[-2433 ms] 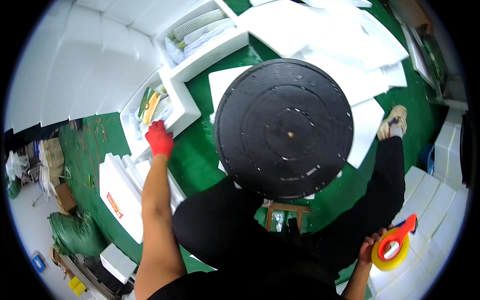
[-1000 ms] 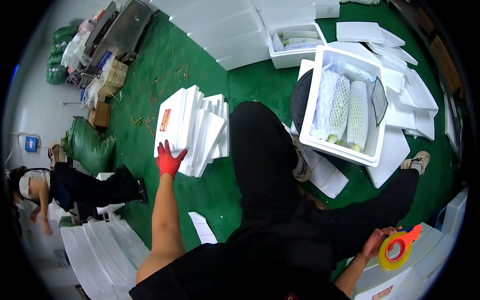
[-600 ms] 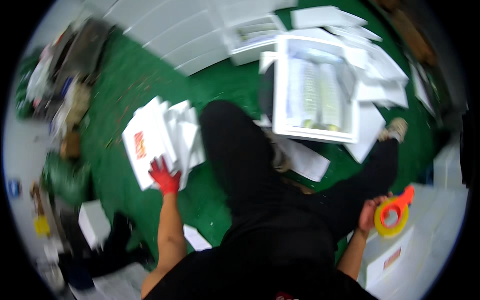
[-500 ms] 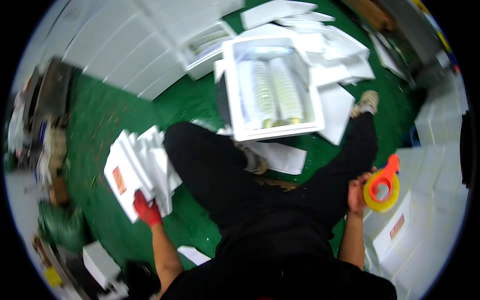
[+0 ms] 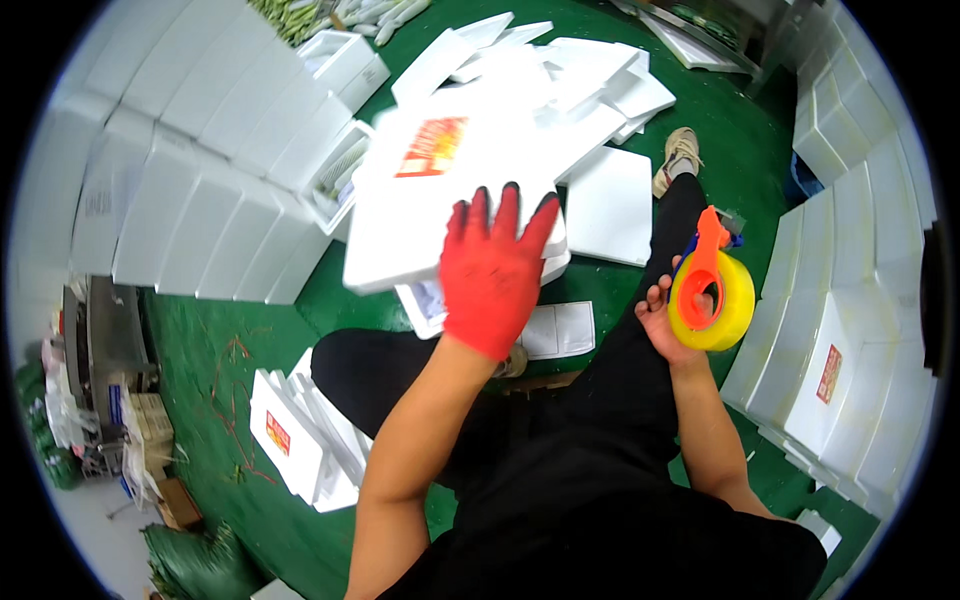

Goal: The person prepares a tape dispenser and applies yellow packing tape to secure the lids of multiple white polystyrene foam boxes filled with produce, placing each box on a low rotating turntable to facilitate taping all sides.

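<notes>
My left hand (image 5: 490, 270), in a red glove with dark fingertips, has its fingers spread over a white foam lid (image 5: 390, 225) with a red-and-yellow label. Its thumb is hidden, and the lid moves with the hand. The lid sits tilted above an open foam box (image 5: 425, 308), covering most of it and whatever is inside. My right hand (image 5: 668, 322), bare, is closed on an orange tape dispenser (image 5: 707, 250) with a wide yellow roll, held beside my right thigh. More foam lids (image 5: 290, 440) lean together on the floor by my left knee.
Stacked white foam boxes (image 5: 190, 215) rise at the left, and more boxes (image 5: 840, 270) line the right. Loose lids (image 5: 610, 205) lie in a heap beyond the box. Green vegetables (image 5: 290, 18) lie at the far left. A green sack (image 5: 200, 560) stands at the lower left.
My left hand has brought a lid from the pile at my left over to the box, now largely covered. The tape dispenser has shifted up and left in my right hand.
</notes>
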Demonstrator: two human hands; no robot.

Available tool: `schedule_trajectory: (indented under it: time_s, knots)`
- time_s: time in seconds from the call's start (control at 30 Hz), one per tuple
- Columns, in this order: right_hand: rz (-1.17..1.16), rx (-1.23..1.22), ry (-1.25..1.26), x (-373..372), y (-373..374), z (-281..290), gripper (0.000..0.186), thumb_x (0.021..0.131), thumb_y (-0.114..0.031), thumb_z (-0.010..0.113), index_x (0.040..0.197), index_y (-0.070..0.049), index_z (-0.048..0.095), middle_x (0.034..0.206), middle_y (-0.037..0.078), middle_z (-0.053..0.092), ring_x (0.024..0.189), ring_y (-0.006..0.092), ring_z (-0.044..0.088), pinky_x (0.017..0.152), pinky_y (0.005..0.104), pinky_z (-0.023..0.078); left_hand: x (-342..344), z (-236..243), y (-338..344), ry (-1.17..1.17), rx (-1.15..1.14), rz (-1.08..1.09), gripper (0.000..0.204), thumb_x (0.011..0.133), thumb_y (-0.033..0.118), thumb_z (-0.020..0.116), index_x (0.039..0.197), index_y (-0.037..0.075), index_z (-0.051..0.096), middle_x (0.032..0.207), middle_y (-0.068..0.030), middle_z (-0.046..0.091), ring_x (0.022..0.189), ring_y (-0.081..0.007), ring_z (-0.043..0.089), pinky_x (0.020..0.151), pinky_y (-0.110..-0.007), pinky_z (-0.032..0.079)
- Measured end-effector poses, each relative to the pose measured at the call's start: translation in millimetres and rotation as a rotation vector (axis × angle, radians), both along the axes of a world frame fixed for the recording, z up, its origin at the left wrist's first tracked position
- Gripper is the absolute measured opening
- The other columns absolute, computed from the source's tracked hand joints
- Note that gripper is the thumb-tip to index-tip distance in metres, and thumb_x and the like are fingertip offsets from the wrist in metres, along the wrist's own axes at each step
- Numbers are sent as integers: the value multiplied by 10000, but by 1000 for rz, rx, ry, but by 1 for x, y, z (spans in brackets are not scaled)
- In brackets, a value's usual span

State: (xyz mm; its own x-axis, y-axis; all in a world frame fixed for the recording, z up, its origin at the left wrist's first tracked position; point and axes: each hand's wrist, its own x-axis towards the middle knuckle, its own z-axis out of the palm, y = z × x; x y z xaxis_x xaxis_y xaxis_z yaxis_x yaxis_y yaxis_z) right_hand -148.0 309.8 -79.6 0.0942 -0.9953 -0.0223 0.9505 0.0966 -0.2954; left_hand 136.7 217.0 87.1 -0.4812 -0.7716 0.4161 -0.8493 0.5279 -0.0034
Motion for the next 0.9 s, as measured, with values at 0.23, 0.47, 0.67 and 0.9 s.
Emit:
schedule_trajectory:
  time_s: [0.23,0.47,0.67,0.9]
  knots:
    - [-48,-112,-151,-15,25,-15,600,937,-367,655,1493,-199,503,1220,84,688,1126,294,686,999,508,492,22,-61,25,-207,127,144,644,745,272,842,1346,192,623,1338,-170,605,1104,-417,645,849,-481,550]
    - [-17,25,-168,-15,-25,-20,568,979,-484,601,1459,-193,519,1397,100,630,1466,315,411,1165,532,307,42,-32,-23,279,688,68,545,861,353,793,1353,165,654,1256,-133,682,1028,-390,654,834,-468,526]
    - [-96,-107,173,71,-167,-72,559,980,-315,648,1416,6,510,1433,187,573,1309,287,585,1172,379,413,128,-88,-73,240,423,493,708,906,471,734,1533,249,489,1629,-348,196,1537,-484,165,1223,-498,255]
    - [100,27,-122,132,-76,-61,624,970,-347,658,1488,-58,467,1501,154,522,1431,267,456,1217,390,326,120,-83,-68,385,551,616,784,871,438,785,1550,206,469,1643,-336,172,1538,-452,209,1209,-459,282]
